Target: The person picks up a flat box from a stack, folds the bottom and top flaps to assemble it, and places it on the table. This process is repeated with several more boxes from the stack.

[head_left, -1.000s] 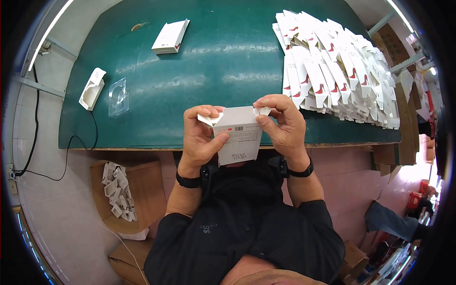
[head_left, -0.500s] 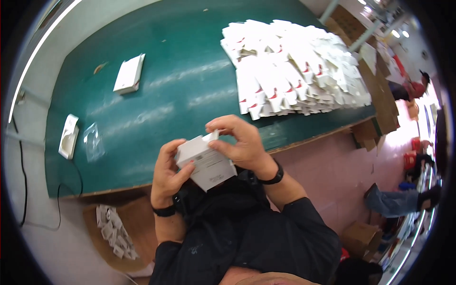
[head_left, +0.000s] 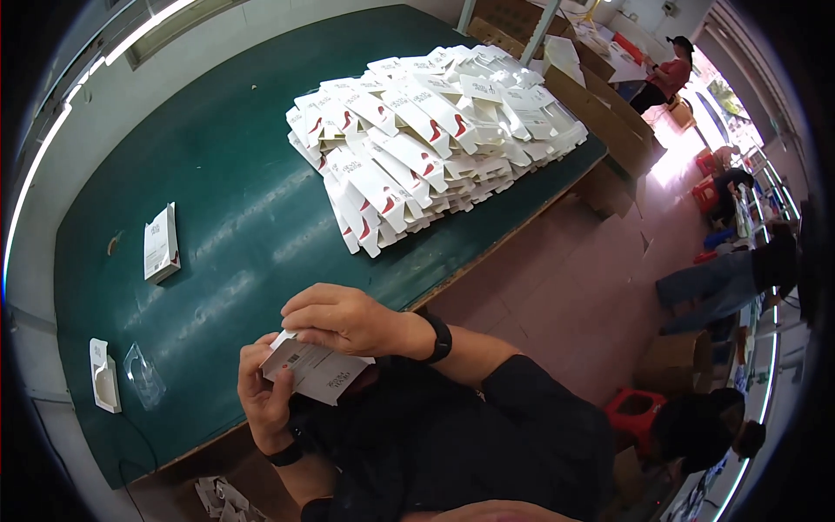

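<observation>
Box point(head_left: 315, 372) is held at the near edge of the tabletop point(head_left: 235, 230). The left hand point(head_left: 265, 393) pinches its left side between thumb and fingers; the right hand's point(head_left: 337, 320) fingers bend over its upper end. A second ago, two side flaps stuck out there; now that hand hides most of them, so whether it grips one I cannot tell. White pieces point(head_left: 224, 499) below the tabletop are cut off.
</observation>
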Action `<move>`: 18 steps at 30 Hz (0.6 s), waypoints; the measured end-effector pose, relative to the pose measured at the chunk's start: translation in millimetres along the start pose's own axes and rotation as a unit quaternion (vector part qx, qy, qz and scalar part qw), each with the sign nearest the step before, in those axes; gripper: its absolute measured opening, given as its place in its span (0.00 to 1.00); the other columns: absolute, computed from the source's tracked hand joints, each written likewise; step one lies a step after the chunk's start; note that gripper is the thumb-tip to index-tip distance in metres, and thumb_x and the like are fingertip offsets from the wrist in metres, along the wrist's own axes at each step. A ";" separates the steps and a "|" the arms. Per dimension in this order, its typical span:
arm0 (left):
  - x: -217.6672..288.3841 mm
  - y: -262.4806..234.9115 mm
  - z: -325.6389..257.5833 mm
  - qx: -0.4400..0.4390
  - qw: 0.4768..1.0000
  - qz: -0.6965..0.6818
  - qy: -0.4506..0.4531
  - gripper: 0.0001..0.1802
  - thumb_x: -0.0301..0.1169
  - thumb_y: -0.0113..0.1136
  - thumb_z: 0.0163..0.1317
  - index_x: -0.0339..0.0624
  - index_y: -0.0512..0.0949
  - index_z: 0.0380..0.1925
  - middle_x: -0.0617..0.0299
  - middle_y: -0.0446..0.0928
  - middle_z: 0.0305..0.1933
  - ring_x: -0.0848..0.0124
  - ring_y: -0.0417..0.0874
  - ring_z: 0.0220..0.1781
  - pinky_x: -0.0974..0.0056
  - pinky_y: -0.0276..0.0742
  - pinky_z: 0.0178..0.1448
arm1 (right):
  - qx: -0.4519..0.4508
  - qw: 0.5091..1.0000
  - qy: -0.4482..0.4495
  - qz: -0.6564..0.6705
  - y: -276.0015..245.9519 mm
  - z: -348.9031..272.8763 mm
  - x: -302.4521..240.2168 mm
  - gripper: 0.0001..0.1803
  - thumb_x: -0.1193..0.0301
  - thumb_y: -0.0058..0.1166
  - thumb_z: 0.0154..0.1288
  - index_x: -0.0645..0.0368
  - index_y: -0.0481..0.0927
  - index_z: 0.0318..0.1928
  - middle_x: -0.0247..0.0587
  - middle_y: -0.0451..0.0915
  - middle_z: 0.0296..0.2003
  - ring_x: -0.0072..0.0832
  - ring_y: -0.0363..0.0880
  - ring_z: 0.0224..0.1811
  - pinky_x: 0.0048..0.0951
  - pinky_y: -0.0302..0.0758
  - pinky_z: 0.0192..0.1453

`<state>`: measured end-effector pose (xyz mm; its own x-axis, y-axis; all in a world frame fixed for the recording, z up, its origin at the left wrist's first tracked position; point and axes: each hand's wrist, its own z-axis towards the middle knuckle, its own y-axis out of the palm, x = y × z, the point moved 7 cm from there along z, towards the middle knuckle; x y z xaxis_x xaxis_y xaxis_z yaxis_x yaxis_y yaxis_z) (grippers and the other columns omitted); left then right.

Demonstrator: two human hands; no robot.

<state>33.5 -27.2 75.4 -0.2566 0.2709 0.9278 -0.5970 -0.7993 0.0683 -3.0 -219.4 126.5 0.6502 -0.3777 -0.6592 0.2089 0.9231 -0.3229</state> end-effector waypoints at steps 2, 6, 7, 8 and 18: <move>-0.8 0.9 0.9 0.001 1.000 0.000 0.003 0.19 0.20 0.65 0.64 0.41 0.76 0.55 0.56 0.74 0.56 0.61 0.75 0.65 0.60 0.70 0.67 | -0.004 1.000 -0.019 -0.010 -1.0 -0.6 -3.8 0.14 0.75 0.69 0.63 0.61 0.84 0.49 0.43 0.84 0.48 0.40 0.84 0.49 0.37 0.82 0.52; -1.8 0.3 1.0 0.022 0.999 -0.014 0.019 0.17 0.21 0.64 0.65 0.40 0.77 0.54 0.56 0.73 0.57 0.61 0.75 0.65 0.60 0.70 0.67 | -0.008 0.999 -0.045 0.006 -1.2 -0.2 -10.8 0.08 0.73 0.68 0.64 0.59 0.84 0.42 0.41 0.85 0.45 0.39 0.83 0.48 0.36 0.82 0.49; -1.3 1.2 2.0 0.022 1.000 0.012 0.014 0.17 0.23 0.64 0.66 0.39 0.77 0.54 0.56 0.73 0.57 0.62 0.74 0.65 0.60 0.69 0.67 | -0.009 0.999 -0.038 0.014 -0.5 -2.0 -7.3 0.08 0.74 0.68 0.64 0.60 0.84 0.42 0.41 0.84 0.46 0.39 0.83 0.48 0.36 0.82 0.50; -1.1 2.2 3.6 0.020 0.999 0.037 0.010 0.16 0.24 0.64 0.67 0.38 0.77 0.54 0.56 0.73 0.58 0.62 0.74 0.65 0.60 0.69 0.68 | -0.009 0.999 -0.031 0.022 0.1 -4.0 -3.5 0.08 0.74 0.68 0.64 0.60 0.84 0.43 0.41 0.84 0.47 0.39 0.84 0.48 0.36 0.81 0.51; -26.7 -6.4 -7.2 0.064 0.995 0.005 -0.077 0.22 0.32 0.66 0.69 0.33 0.78 0.59 0.53 0.75 0.66 0.65 0.75 0.64 0.60 0.70 0.69 | 0.026 0.997 0.044 0.057 6.6 -12.4 7.6 0.07 0.74 0.68 0.65 0.61 0.84 0.41 0.42 0.84 0.48 0.38 0.84 0.48 0.36 0.81 0.52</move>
<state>38.7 -25.4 47.5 -0.1369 0.1843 0.9733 -0.4908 -0.8661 0.0950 -5.7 -217.0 110.9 0.6051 -0.2723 -0.7481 0.1757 0.9622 -0.2081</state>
